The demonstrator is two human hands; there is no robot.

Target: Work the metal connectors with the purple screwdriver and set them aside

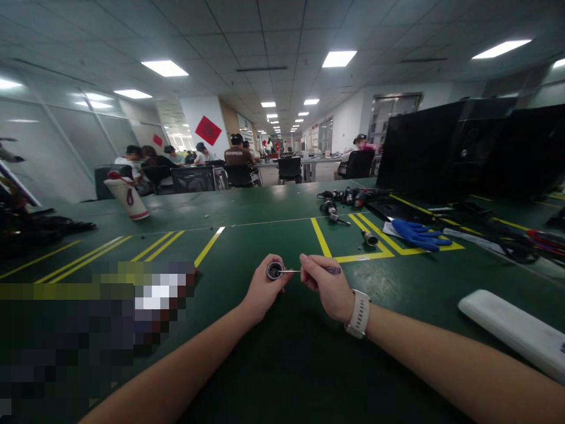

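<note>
Over the green table, my left hand (263, 288) is closed around a small round metal connector (274, 270), its open end turned toward me. Dark details show inside the rim, too small to make out. My right hand (324, 282), with a pale watch on its wrist, grips a screwdriver (333, 271) by its purplish handle. The thin shaft points left and its tip reaches the connector's rim. Whether the tip touches anything inside, I cannot tell.
A similar metal connector (369, 238) lies within yellow tape lines at right, near black cabled connectors (331, 209). Beyond are a blue glove (419, 234) and black monitors (445, 144). A white elongated case (512, 330) lies right; a paper cup (128, 197) tilts far left. People sit behind.
</note>
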